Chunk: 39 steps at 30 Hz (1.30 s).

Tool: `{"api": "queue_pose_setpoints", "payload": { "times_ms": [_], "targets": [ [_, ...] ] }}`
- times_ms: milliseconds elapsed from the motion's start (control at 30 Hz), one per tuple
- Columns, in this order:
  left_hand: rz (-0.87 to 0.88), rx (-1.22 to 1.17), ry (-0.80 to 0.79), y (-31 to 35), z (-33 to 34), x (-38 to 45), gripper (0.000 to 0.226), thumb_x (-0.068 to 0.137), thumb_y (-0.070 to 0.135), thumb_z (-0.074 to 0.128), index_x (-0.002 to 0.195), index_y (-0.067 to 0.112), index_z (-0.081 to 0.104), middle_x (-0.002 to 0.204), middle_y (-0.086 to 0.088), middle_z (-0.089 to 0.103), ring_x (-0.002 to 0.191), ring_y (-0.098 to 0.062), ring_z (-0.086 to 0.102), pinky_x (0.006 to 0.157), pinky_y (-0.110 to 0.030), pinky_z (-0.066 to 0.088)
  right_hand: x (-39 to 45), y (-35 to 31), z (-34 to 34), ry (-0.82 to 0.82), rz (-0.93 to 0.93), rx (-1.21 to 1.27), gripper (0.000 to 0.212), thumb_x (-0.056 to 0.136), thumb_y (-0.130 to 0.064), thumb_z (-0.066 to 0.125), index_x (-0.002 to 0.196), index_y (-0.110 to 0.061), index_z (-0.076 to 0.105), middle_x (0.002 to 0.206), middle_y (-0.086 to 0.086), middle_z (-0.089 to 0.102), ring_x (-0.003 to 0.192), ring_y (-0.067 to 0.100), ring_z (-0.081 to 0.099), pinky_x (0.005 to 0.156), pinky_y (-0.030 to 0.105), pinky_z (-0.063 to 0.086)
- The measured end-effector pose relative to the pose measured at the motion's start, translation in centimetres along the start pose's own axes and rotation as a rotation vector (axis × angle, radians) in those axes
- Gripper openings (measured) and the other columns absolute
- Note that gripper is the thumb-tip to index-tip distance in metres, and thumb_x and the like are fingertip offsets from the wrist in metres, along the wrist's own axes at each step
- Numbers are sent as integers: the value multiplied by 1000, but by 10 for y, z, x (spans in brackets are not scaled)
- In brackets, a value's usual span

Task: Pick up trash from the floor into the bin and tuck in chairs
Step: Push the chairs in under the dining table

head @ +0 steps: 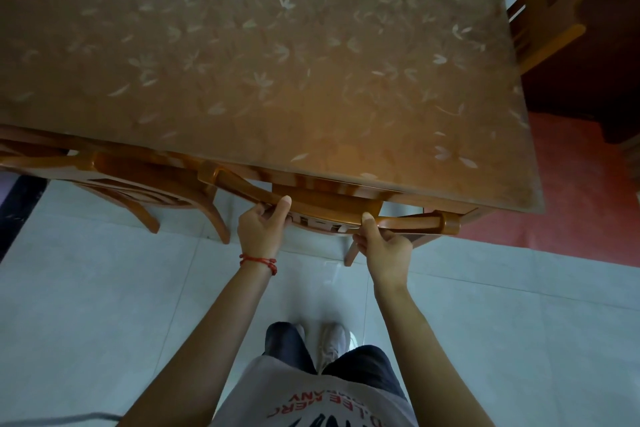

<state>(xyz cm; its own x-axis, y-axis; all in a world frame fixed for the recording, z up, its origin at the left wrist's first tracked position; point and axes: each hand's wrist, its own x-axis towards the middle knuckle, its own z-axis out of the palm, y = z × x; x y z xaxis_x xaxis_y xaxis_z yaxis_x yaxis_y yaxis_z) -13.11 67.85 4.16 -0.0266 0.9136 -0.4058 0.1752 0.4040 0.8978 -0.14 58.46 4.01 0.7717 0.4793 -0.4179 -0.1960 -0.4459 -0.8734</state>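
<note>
Currently: 1 wooden chair (325, 210), 2 hands on its curved top rail, seat already under the table (263, 55).
- Left hand (261, 230): fingers curled over the rail from behind, thumb laid on top; red cord at the wrist. Closed around the rail left of centre.
- Right hand (386, 248): same wrap, thumb up against the rail, right of centre. The paired grip likely keeps the chair square as it goes in.
- Neighbouring chair (138, 184): left, tucked against the table edge.
- Third chair (533, 10): far right end, standing back from the table.
- Floor (121, 305): pale tile, no trash in view; bin not visible.
</note>
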Motion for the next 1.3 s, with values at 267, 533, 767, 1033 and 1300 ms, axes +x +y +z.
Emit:
{"api": "queue_pose_setpoints", "payload": {
  "times_ms": [267, 533, 767, 1033, 1300],
  "targets": [
    [11, 9, -14, -2, 1, 0, 19, 79, 31, 66, 65, 19, 62, 81, -15, 70, 87, -29, 67, 88, -52, 51, -2, -2, 2, 28, 23, 34, 27, 84, -35, 60, 60, -23, 62, 61, -11, 66, 64, 6, 66, 67, 21, 52],
    [34, 50, -22, -1, 3, -4, 30, 82, 33, 63, 79, 3, 64, 83, -16, 70, 85, -28, 67, 87, -50, 52, 0, 0, 3, 50, 44, 45, 28, 84, -34, 60, 62, -18, 64, 66, -3, 69, 69, 9, 68, 75, 30, 56],
    [68, 74, -25, -2, 9, -11, 34, 83, 31, 61, 80, -2, 63, 84, -20, 70, 85, -28, 67, 84, -48, 54, 4, 2, -3, 104, 57, 33, 30, 84, -35, 59, 56, -24, 62, 62, -6, 69, 72, 16, 69, 83, 44, 55],
    [53, 88, -23, -3, 10, -12, 35, 83, 33, 61, 79, -2, 62, 84, -20, 70, 84, -28, 67, 84, -48, 54, 5, 5, -4, 104, 49, 22, 30, 84, -37, 58, 58, -23, 63, 63, -7, 69, 71, 14, 68, 83, 43, 55],
    [81, 144, -34, -4, 7, -11, 38, 84, 36, 59, 81, -2, 63, 83, -18, 70, 83, -27, 67, 82, -44, 54, 2, 7, -2, 102, 1, -16, 33, 86, -40, 55, 57, -25, 60, 63, -8, 66, 71, 13, 66, 79, 37, 54]
  ]
}}
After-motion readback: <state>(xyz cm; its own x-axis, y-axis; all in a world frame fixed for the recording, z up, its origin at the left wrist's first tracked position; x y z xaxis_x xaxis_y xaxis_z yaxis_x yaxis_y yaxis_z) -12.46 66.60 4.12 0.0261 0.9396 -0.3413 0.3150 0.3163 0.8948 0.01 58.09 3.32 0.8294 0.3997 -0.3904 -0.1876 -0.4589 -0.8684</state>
